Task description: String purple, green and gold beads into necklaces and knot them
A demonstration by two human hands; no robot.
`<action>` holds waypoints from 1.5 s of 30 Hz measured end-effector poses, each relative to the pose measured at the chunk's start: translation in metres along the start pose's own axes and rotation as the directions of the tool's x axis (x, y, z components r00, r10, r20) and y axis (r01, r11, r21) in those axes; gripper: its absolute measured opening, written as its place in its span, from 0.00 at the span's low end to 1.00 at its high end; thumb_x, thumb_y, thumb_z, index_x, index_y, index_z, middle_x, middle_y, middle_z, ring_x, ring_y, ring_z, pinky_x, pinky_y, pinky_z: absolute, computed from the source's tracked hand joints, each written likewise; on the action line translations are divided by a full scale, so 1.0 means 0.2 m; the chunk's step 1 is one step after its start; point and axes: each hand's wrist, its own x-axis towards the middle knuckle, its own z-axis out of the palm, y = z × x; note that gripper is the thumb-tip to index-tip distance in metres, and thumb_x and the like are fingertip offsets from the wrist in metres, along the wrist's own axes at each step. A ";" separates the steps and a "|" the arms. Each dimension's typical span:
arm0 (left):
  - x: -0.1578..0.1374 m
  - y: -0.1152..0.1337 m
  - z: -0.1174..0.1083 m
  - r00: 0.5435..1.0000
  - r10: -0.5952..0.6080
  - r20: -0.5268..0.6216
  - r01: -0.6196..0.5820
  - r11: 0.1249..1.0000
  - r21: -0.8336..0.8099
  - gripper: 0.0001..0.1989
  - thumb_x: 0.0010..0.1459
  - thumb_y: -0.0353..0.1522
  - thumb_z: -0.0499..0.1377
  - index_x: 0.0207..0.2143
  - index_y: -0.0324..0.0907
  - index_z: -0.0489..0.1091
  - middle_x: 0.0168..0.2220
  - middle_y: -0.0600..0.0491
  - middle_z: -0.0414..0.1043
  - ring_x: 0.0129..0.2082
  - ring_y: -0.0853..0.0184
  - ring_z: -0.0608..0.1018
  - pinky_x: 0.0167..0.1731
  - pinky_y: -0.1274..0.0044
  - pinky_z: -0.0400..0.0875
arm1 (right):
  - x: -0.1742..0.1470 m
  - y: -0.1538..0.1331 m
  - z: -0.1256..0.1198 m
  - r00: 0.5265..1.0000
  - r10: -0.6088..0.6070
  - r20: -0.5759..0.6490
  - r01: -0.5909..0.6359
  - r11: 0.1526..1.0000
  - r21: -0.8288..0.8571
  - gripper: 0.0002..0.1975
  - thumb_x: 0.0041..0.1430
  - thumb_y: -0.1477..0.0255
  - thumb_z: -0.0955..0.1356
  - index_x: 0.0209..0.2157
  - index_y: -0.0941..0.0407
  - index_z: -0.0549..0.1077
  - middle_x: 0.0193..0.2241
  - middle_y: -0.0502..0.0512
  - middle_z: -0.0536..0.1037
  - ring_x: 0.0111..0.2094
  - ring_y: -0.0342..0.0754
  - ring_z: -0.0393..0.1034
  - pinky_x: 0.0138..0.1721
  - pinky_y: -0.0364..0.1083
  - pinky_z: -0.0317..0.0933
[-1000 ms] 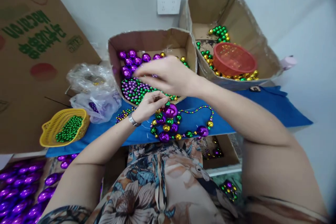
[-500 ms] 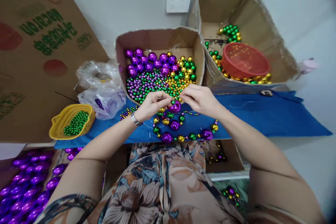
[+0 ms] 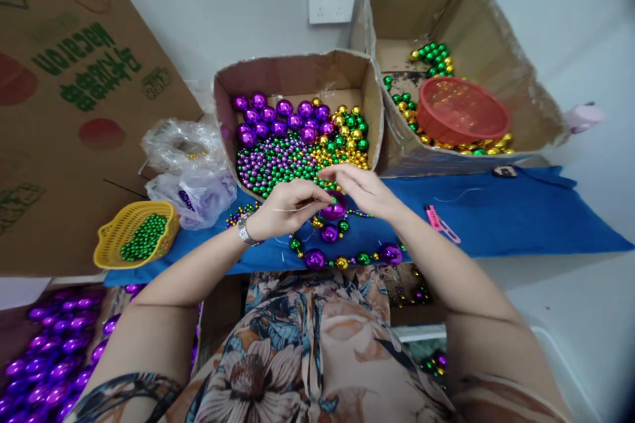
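My left hand (image 3: 297, 207) is closed in a pinch on a thin pale thread (image 3: 286, 210), with a small green bead at the fingertips and a large purple bead (image 3: 333, 206) just beside them. My right hand (image 3: 364, 190) reaches over the near edge of the bead box, its fingers stretched out and nothing visible in them. Below both hands, a string of purple, green and gold beads (image 3: 341, 262) lies in a curve on the blue cloth (image 3: 496, 218).
A cardboard box (image 3: 297, 69) of sorted beads stands ahead. Right of it, a larger box (image 3: 501, 33) holds a red basin (image 3: 464, 112). A yellow basket (image 3: 112, 238) with green beads and plastic bags (image 3: 191, 192) lie left. A pink cutter (image 3: 441, 223) rests right.
My right hand has let go of the thread, straightened its fingers and moved slightly left. My left hand keeps its pinch. The pink cutter now shows beside my right forearm.
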 end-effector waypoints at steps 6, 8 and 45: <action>0.02 -0.05 -0.04 0.963 0.264 0.052 -0.263 0.885 0.385 0.10 0.62 0.28 0.54 0.42 0.48 0.73 0.36 0.53 0.80 0.33 0.69 0.78 0.43 0.69 0.68 | 0.05 0.16 0.13 0.927 0.209 0.312 -0.351 0.781 0.517 0.12 0.62 0.63 0.65 0.42 0.56 0.72 0.32 0.51 0.75 0.33 0.40 0.68 0.36 0.42 0.66; 0.01 -0.08 -0.03 0.953 0.300 0.036 -0.285 0.850 0.443 0.10 0.62 0.28 0.54 0.43 0.48 0.73 0.38 0.53 0.81 0.33 0.69 0.78 0.44 0.69 0.67 | 0.05 0.19 0.16 0.906 0.191 0.377 -0.387 0.732 0.560 0.12 0.59 0.64 0.67 0.41 0.56 0.71 0.34 0.51 0.75 0.33 0.39 0.68 0.34 0.41 0.65; 0.05 0.04 -0.10 0.985 0.165 0.056 -0.171 0.978 0.116 0.07 0.62 0.28 0.57 0.40 0.42 0.75 0.34 0.50 0.79 0.33 0.70 0.78 0.35 0.75 0.72 | 0.12 0.05 0.03 0.978 -0.028 0.208 -0.024 0.969 0.244 0.13 0.65 0.63 0.63 0.40 0.57 0.74 0.36 0.52 0.77 0.38 0.42 0.70 0.43 0.44 0.64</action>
